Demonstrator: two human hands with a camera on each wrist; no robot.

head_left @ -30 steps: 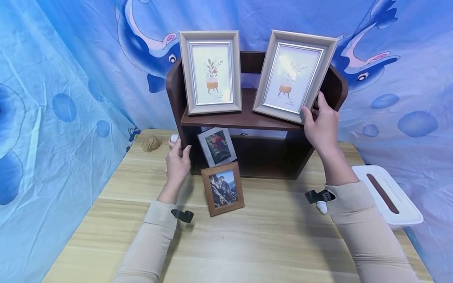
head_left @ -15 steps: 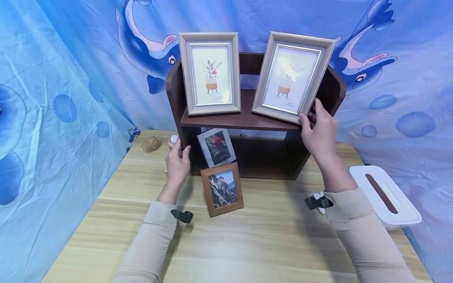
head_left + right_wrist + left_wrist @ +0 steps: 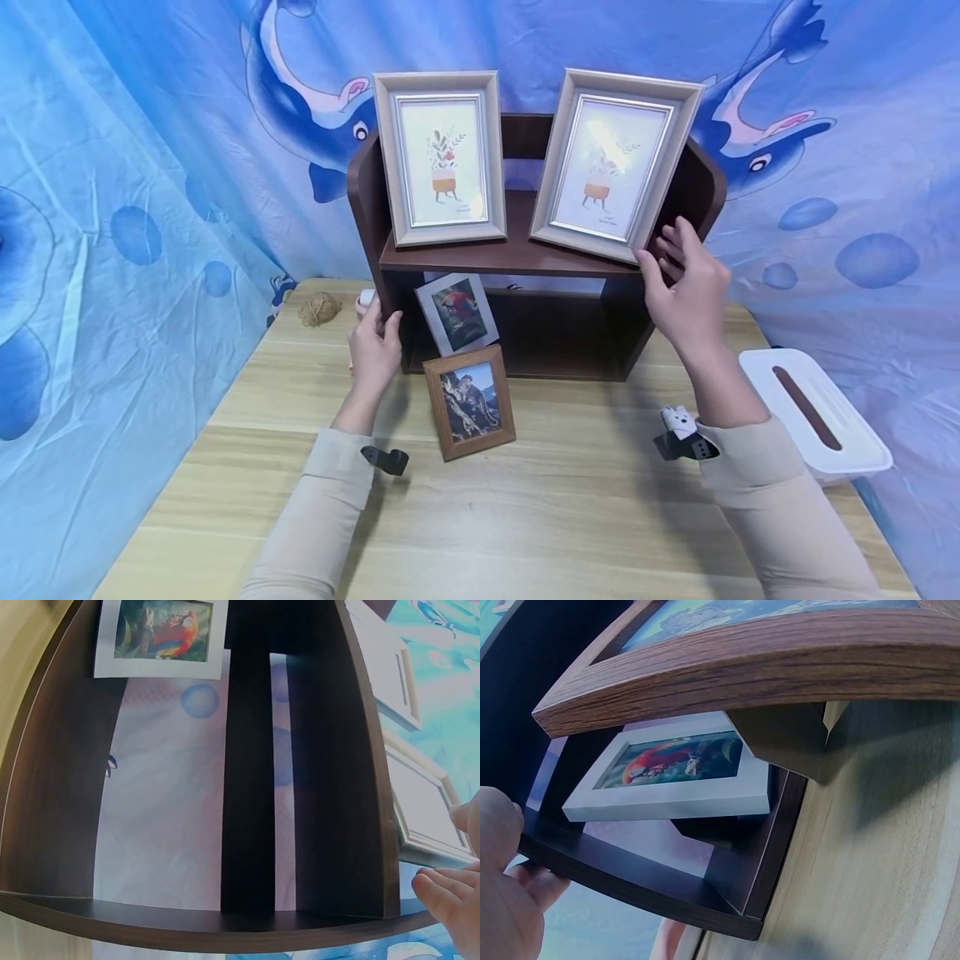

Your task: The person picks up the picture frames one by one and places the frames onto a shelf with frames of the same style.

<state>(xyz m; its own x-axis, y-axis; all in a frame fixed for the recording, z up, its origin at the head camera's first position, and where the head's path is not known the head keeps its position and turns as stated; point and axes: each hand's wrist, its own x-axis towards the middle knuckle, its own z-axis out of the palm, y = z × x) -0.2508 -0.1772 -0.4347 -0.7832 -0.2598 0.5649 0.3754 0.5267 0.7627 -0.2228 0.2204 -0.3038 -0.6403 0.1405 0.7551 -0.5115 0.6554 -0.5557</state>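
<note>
A dark brown two-tier shelf (image 3: 517, 258) stands on the table. My left hand (image 3: 372, 350) holds the edge of its left side panel, thumb inside and fingers outside. On the upper tier lean two beige picture frames, the left one (image 3: 495, 167) nearly straight and the right one (image 3: 547, 167) slanted, each with a potted-plant print. My right hand (image 3: 692, 292) is beside the right frame's lower corner, its fingers apart from the frame and the thumb tip close to the corner; whether it touches is unclear. A white frame (image 3: 675, 801) with a parrot picture stands tilted in the lower tier.
A brown wooden frame (image 3: 442, 408) with a leopard picture stands before the shelf. A twine ball (image 3: 320, 309) lies at the left. On the right are a white box with a slotted lid (image 3: 765, 375) and a small white figurine (image 3: 678, 422) by the right wrist. A blue curtain hangs behind.
My right hand has loosened from the right frame's lower corner, its fingers now spread and clear of the frame's edge. My left hand stays on the shelf's side panel.
</note>
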